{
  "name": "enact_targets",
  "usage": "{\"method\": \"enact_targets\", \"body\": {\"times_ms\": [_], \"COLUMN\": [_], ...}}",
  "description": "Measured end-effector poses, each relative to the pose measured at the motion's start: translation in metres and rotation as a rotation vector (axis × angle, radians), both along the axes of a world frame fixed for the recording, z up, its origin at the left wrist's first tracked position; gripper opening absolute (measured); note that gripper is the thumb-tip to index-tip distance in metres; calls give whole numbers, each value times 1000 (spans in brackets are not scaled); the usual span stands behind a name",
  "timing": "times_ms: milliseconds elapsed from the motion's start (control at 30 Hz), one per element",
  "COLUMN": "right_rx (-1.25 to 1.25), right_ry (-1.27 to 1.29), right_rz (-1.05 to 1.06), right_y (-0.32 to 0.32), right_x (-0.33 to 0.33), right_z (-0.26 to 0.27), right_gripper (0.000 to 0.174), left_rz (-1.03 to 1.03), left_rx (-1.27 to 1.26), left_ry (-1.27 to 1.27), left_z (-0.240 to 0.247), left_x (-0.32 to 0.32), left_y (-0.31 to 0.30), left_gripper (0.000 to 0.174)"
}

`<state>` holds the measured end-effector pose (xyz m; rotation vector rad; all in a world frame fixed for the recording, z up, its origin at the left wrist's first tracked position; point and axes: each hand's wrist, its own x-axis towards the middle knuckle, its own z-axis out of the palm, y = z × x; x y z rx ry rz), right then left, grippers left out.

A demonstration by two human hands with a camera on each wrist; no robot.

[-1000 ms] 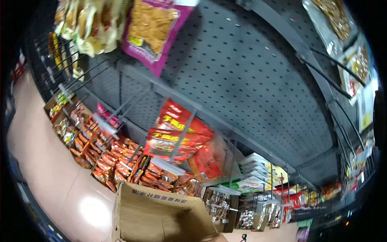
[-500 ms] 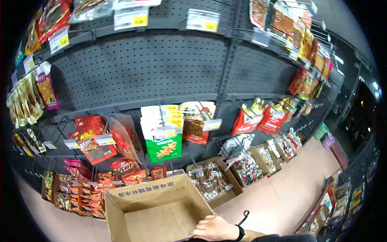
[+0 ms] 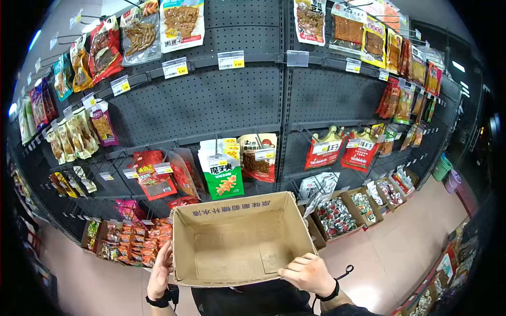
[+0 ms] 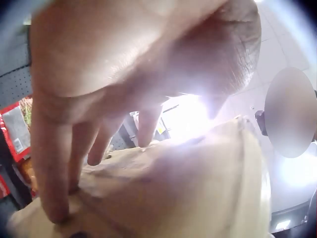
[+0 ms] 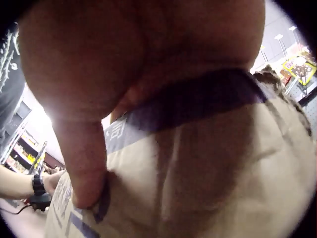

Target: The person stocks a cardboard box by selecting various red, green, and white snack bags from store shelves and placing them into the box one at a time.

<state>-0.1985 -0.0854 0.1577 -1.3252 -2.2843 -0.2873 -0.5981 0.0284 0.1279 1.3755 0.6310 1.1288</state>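
An empty cardboard box [image 3: 237,242], its top facing me, is held in front of my body, with dark printed characters along its far inner wall. My right hand [image 3: 310,274] grips the near right corner, fingers over the rim. In the right wrist view the thumb [image 5: 86,183] presses against the outer wall beside a dark printed band. On the opposite side, my left hand [image 3: 159,271] supports the box's left wall with fairly straight fingers. The left wrist view shows those fingertips [image 4: 58,213] touching the outside of the cardboard.
A dark pegboard shelf [image 3: 200,100] with hanging snack packs stands ahead. Green and white packs [image 3: 221,168] hang just beyond the box. Low cartons of small packets [image 3: 337,217] line the shelf's foot. Buckets [image 3: 443,167] stand at the far right on the pale floor [image 3: 379,263].
The head view has swung from a tilted close look at the shelf to a more level, wider one. The box now appears higher and more central, and the left hand has come into view at its side.
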Motion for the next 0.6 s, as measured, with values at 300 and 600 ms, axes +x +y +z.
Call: {"method": "enact_targets", "body": {"times_ms": [300, 600], "right_rx": [-29, -69], "right_ry": [-31, -62], "right_rz": [37, -37], "right_y": [59, 84], "right_x": [14, 25], "right_z": [-56, -120], "right_gripper": [16, 12], "left_rz": [261, 295], "left_rx": [63, 190], "left_ry": [667, 594], "left_z": [-25, -99], "left_x": [33, 55], "left_y": [30, 74], "left_gripper": [61, 54]}}
